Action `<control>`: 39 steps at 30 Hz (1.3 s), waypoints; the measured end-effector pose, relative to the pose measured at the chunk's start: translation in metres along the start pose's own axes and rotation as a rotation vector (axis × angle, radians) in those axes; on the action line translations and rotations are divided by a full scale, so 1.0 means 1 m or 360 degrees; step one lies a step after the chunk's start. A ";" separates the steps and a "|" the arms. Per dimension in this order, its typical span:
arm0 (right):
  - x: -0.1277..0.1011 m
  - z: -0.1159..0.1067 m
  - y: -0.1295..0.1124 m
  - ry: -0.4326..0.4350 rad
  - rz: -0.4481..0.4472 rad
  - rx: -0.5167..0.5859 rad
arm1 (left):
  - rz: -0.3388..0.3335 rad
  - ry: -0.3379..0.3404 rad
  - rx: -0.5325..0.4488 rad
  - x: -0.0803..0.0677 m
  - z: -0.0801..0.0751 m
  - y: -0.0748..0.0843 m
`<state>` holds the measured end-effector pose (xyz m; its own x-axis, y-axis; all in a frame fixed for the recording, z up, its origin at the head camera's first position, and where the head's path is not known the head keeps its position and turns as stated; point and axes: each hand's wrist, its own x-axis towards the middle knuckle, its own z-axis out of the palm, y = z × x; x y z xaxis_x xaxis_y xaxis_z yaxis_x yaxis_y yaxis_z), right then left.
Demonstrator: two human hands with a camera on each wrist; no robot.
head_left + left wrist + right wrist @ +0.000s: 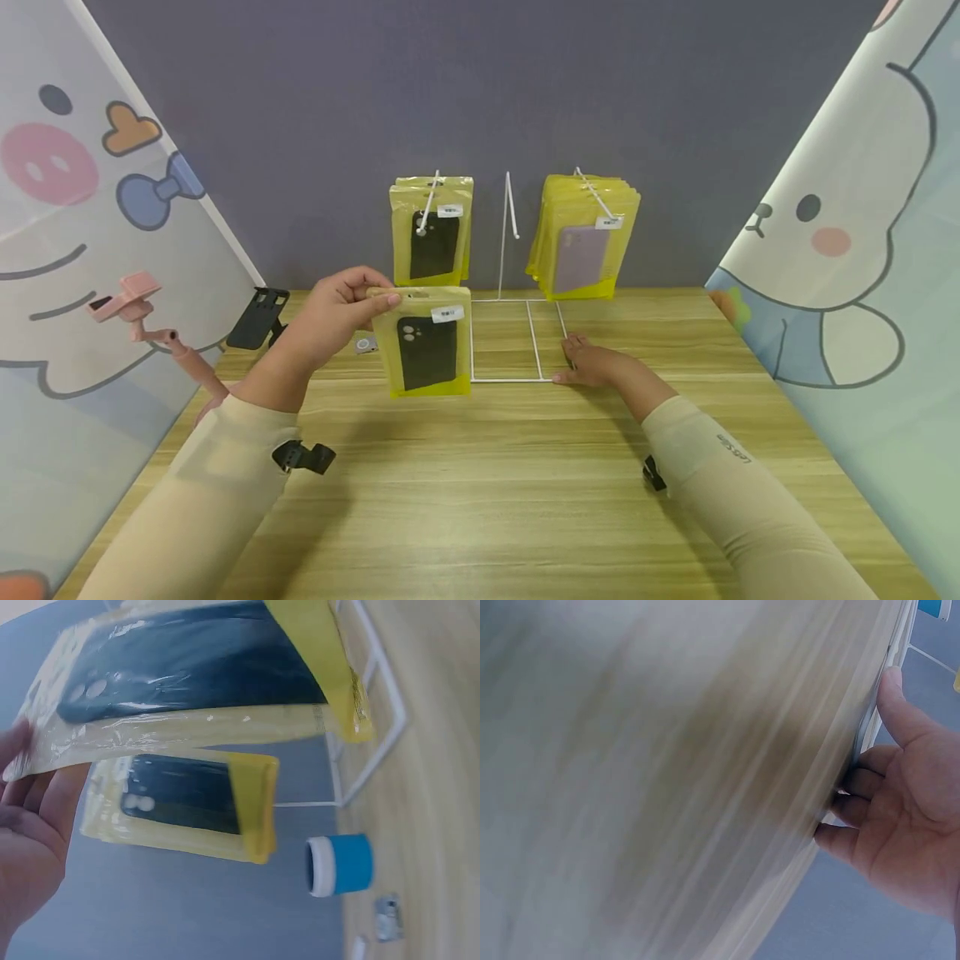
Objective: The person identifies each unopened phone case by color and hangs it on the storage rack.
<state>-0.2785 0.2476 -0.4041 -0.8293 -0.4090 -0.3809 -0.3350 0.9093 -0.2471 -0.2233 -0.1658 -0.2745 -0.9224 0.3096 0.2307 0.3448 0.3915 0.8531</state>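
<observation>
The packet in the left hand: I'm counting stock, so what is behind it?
Behind the held packet, the hanging stack of dark-case packets shows above it, with the white wire stand alongside. The table directly behind it is covered.

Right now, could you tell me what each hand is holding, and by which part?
The left hand pinches a yellow phone-case packet by its top left corner. The right hand holds nothing; it rests on the white wire stand's base.

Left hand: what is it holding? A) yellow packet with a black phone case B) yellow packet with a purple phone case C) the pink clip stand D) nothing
A. The left hand pinches the top edge of a yellow packet with a black phone case, held up in front of the white wire rack; the purple-case packets hang on the rack's right hook.
</observation>
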 end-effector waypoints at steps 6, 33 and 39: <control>0.001 0.001 0.001 -0.0008 0.0014 0.0016 | 0.0022 0.0218 -0.0079 0.018 -0.005 0.023; -0.001 0.005 -0.006 0.0013 0.0005 0.0052 | -0.0094 0.0429 0.0043 0.102 -0.010 0.012; -0.002 0.002 0.001 0.0032 -0.0022 0.0150 | 0.0029 0.0538 -0.0095 0.088 -0.011 0.003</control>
